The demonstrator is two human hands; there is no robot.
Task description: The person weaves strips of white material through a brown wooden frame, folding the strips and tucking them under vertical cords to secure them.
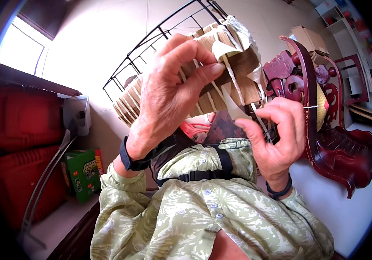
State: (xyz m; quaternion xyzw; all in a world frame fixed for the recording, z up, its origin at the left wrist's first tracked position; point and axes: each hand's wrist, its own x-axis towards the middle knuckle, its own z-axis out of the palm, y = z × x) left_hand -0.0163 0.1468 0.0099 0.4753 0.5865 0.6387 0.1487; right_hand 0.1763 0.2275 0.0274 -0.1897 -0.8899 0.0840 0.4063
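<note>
Near, at the bottom of the frame: a green and cream patterned shirt (203, 216) with small buttons. Across the chest, a black strap (201, 175) with a buckle.

Just above, two bare hands lifted up in the middle. Left hand (162, 102) with a black band (130, 159) on the wrist, fingers curled over the front of a woven straw piece (233, 71), thumb and fingers pressed together on its strips. Right hand (277, 138) with a dark band (280, 191) on the wrist, thumb and first finger pinching a pale flat strip (233, 104) that hangs down from the straw piece. Thin white strings crossing the brown and tan strips. Straw piece in the upper middle of the frame, held up between both hands, touching both.

Behind the hands, a bit of pink and dark red cloth (203, 128), partly hidden.

To the right, a dark red carved wooden chair (337, 147), shiny, with curly shapes on its back. Just beside the right hand.

To the lower left, a green box (84, 173) on the floor. A grey metal bar (47, 177) leaning next to it. Red crates (17, 143) stacked at the far left.

Farther up, a black wire rack (160, 34) curving behind the straw piece. A bright window (19, 47) in the upper left. Shelves (346, 26) with small things in the upper right, too small to tell.
</note>
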